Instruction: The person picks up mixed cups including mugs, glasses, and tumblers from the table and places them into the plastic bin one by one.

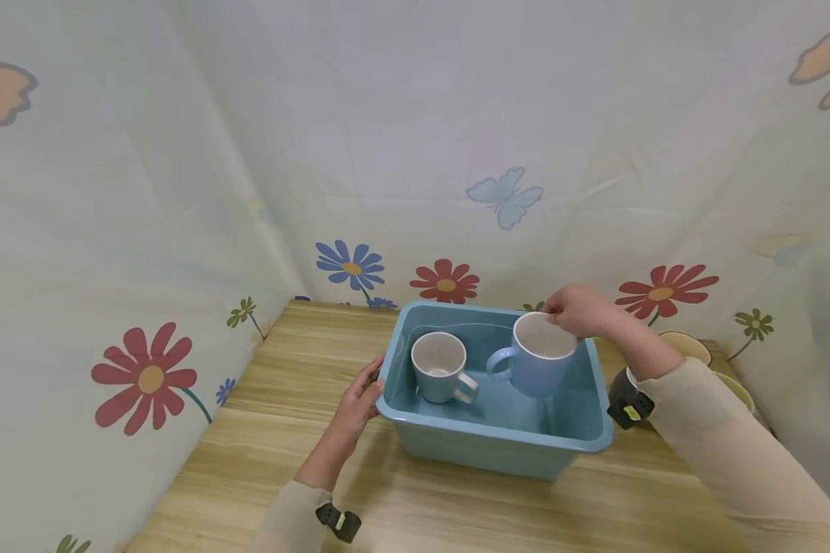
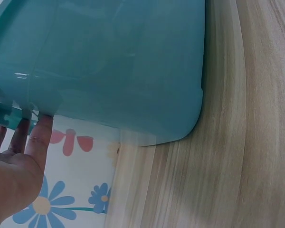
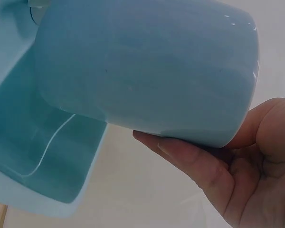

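Right hand (image 1: pixel 581 311): pinches rim of blue mug (image 1: pixel 536 372) at far right side, with a finger along outer wall in right wrist view; well apart from left hand (image 1: pixel 357 399).
Left hand: touches tub (image 1: pixel 480 452) at left rim, toward near left corner, with fingers nearly straight and tips against rim in left wrist view; cannot tell how firmly clamped.
Blue mug: hangs from right hand over right half of tub, close to upright, white inside, with handle turned toward left edge of tub; cannot tell how near to tub floor.
White mug (image 1: pixel 436 384): stands upright on tub floor, close to left edge, with handle pointing toward near right corner; well apart from blue mug.
Tub: blue, rectangular, open on top; sits on worktop (image 1: pixel 270 407) near far edge, between far left and far right corners, with one long side facing near edge.
Round vessels (image 1: pixel 688 347): stand near far right corner of worktop, partly hidden behind right sleeve (image 1: pixel 733 453); cannot tell exact kind.
Worktop: wood-grained, pale brown; meets cloth (image 1: pixel 422 153) along far edge.
Cloth: whitish, printed with flowers and butterflies.
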Available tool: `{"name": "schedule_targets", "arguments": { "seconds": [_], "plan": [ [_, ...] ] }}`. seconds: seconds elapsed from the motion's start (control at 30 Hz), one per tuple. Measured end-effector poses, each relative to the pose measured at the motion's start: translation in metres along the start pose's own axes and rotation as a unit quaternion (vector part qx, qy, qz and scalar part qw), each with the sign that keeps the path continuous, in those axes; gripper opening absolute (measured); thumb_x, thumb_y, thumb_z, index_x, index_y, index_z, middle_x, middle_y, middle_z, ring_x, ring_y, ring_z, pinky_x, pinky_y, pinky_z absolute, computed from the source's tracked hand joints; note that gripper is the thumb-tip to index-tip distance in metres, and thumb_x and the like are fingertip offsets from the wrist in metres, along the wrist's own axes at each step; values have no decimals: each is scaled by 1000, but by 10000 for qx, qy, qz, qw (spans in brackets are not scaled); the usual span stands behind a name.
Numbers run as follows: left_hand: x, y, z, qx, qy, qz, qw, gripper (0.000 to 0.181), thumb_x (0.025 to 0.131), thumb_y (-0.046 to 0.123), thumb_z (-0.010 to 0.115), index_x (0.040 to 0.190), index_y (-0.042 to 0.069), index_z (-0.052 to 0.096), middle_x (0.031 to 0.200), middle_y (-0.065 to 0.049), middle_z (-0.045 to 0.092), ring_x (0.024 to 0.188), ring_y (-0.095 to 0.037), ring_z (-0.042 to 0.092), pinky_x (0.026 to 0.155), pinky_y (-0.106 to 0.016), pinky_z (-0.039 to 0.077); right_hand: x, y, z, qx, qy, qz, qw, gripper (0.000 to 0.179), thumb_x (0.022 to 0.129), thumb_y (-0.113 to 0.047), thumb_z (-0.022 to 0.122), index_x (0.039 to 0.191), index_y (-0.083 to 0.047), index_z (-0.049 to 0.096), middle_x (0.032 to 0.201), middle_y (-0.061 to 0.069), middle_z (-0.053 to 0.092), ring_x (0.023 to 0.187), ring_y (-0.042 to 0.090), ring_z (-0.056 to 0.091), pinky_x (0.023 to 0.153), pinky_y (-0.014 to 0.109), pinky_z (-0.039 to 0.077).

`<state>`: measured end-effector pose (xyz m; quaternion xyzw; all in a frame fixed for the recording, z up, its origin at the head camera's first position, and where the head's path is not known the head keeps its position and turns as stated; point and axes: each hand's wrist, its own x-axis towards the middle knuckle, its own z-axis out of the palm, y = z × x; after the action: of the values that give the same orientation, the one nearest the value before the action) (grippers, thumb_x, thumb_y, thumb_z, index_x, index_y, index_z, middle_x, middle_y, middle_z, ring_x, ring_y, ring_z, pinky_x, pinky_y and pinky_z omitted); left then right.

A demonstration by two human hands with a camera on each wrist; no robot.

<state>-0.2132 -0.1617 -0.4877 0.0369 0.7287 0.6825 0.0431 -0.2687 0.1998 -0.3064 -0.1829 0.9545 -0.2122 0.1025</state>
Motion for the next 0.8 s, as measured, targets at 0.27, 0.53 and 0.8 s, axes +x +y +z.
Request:
{"name": "schedule_targets", "arguments": {
  "seconds": [0.27, 0.53, 0.8],
  "plan": [
    [-2, 1, 0, 12, -11, 31, 10000, 56, 107, 17, 43, 159, 0, 31, 163, -26, 35, 141, -41, 47, 96, -33, 55, 10, -8, 15, -24, -126, -137, 9998, 25, 97, -6, 60, 114, 8, 72, 109, 28, 71, 83, 29, 62, 62, 35, 59],
    [0, -1, -1, 15, 1, 13, 10000, 55, 107, 16, 42, 158, 0, 31, 163, -27, 35, 138, -37, 50, 95, -31, 55, 28, -9, 29, -281, -258, -451, 9983, 21, 98, -5, 59, 107, 4, 76, 105, 22, 74, 81, 25, 61, 63, 30, 53],
    [0, -3, -2, -24, -52, 36, 10000, 56, 106, 17, 42, 159, 1, 31, 163, -26, 35, 140, -38, 49, 98, -34, 55, 37, -16, 41, -222, -404, -556, 9974, 21, 98, -6, 59, 102, 3, 77, 92, 16, 74, 70, 19, 58, 58, 24, 46]
  ]
}}
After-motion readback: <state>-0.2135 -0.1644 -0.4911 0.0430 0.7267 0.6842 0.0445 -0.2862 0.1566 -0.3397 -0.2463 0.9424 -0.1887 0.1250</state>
